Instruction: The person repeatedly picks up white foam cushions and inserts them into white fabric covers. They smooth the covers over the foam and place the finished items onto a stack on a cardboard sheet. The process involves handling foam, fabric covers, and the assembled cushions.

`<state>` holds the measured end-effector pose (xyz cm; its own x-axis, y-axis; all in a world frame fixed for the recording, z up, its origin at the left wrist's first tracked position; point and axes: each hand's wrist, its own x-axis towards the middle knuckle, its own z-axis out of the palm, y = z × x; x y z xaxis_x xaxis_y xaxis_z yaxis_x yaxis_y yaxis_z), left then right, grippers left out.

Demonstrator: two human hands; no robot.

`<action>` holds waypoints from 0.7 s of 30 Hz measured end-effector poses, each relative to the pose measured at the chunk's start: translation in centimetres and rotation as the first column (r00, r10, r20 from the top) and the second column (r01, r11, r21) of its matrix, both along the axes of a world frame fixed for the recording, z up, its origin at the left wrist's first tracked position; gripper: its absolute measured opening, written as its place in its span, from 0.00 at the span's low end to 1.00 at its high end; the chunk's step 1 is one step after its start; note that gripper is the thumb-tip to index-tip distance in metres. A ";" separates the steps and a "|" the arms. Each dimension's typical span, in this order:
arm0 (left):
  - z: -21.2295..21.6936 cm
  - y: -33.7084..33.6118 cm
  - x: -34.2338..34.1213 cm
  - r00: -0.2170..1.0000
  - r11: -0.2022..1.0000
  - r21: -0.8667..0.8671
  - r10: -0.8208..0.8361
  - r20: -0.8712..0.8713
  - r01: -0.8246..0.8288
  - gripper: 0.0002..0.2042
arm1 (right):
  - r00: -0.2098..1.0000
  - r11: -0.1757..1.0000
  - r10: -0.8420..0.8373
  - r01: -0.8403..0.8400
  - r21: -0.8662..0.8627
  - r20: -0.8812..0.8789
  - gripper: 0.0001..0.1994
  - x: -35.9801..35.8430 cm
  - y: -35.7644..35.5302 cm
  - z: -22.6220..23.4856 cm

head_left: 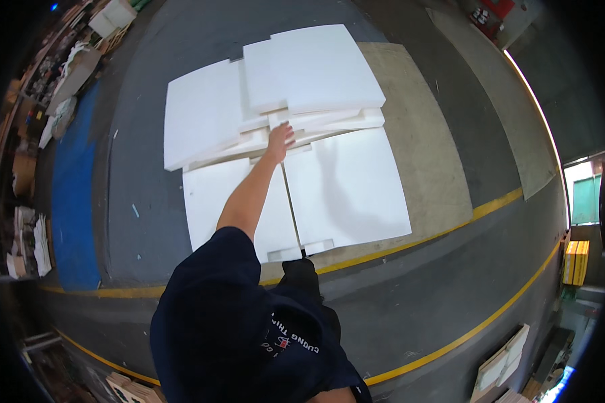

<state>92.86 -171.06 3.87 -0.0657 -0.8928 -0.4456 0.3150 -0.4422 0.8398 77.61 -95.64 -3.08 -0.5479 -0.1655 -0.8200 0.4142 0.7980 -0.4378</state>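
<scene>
Grip-wise, only one hand (279,138) shows, at the end of an arm that rises from the dark blue sleeve at the lower middle of the frame, and I can't really tell which hand it is. It's reached out straight, palm down and fingers spread flat on the edge of the stacked foam slabs (326,119) in the upper middle, so it's open and pressing, not wrapped around anything. The other hand is out of sight. Those slabs are thick, matte white, smooth-faced squarish sheets with crisp edges, piled a bit crooked so the layers step out under the top slab (312,67). Another white slab (202,111) lies to the left, partly tucked under the pile, and two more flat sheets (346,188) sit side by side lower down with a thin seam between them and small notches cut at their near edge. Everything rests on a grey concrete floor (141,195) with a tan patch (423,148) at right, yellow painted lines (450,232) and a blue strip (74,201) at left.
</scene>
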 end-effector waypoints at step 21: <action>4.6 -13.0 -12.2 0.991 0.967 0.255 0.010 -0.136 0.026 0.29 | 0.862 0.852 -0.507 0.500 -0.158 -0.004 0.10 7.6 -8.4 3.2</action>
